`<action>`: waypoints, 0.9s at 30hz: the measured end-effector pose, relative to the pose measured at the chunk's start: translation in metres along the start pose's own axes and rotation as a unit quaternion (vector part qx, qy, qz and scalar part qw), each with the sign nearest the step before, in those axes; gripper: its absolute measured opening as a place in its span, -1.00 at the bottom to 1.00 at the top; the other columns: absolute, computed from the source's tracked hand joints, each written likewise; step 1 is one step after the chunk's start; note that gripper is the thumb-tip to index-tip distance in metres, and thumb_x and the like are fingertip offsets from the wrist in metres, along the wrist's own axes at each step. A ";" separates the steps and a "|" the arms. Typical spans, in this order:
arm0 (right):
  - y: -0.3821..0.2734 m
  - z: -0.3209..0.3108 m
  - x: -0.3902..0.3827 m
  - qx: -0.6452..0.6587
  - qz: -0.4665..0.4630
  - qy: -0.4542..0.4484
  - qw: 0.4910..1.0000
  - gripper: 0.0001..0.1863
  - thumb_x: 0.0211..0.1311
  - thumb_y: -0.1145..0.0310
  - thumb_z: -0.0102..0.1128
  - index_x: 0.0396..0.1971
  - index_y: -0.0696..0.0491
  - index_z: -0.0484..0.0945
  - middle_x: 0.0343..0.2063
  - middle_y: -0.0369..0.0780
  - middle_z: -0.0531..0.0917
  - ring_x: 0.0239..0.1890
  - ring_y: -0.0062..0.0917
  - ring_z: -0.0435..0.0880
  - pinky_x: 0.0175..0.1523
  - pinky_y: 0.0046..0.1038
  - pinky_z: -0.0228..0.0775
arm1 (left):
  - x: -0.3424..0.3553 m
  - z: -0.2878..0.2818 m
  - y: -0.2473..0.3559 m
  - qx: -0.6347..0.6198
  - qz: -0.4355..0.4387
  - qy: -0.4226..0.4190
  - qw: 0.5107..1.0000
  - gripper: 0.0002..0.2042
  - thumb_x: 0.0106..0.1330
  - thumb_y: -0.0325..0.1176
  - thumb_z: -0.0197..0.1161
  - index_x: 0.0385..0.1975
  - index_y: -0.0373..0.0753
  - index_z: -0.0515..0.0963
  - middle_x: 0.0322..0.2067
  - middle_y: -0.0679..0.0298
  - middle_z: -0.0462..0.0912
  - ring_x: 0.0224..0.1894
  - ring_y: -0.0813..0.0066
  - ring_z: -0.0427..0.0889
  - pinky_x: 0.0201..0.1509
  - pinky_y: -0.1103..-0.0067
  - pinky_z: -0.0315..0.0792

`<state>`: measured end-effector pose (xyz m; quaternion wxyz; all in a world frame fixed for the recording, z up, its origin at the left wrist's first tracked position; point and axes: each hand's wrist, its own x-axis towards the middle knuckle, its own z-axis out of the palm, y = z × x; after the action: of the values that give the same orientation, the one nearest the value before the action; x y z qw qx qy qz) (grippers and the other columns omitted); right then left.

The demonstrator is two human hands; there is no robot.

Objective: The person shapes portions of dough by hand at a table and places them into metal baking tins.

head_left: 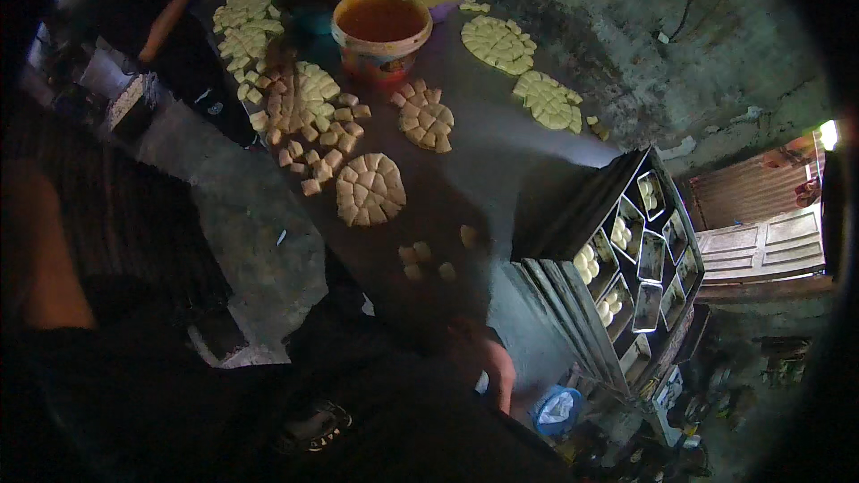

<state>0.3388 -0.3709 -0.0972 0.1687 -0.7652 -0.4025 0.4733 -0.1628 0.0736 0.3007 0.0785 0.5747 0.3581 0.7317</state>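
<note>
In the head view, we take the white-and-red bucket, filled with an orange-brown mass, as the reference on the dark table. Our right hand is located well below the bucket and to its right, at the near edge of the table; its fingers are bent downward, and we cannot tell whether they grip anything. Our left forearm is located far left of and below the bucket; the hand is lost in the dark rim, so its grip cannot be told. The small dough pieces, nearest to the right hand, lie below the bucket. A round of cut dough lies between them and the bucket; loose dough cubes lie below and left of it. Directly behind the bucket we find a teal basin and a purple basin. Left of the bucket, a co-worker's arm extends toward the table. Right of and below the bucket, a rack contains metal tins, several with pale dough balls.
</note>
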 end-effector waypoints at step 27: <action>-0.138 0.003 0.173 -0.177 -0.225 0.241 0.927 -0.53 0.12 0.31 0.35 0.07 0.06 0.56 -0.09 0.08 0.64 -0.09 0.01 0.61 0.02 -0.09 0.46 | 0.064 0.044 -0.128 -0.089 -0.071 -0.025 0.993 -0.52 0.48 -0.10 -0.01 0.20 -0.36 0.37 0.06 0.08 0.52 0.12 0.22 0.48 0.26 0.29 0.33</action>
<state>0.3125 -0.1515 -0.1119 0.2250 -0.7627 -0.5887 0.1453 -0.1824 0.2203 0.2761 0.1904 0.5568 0.3295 0.7383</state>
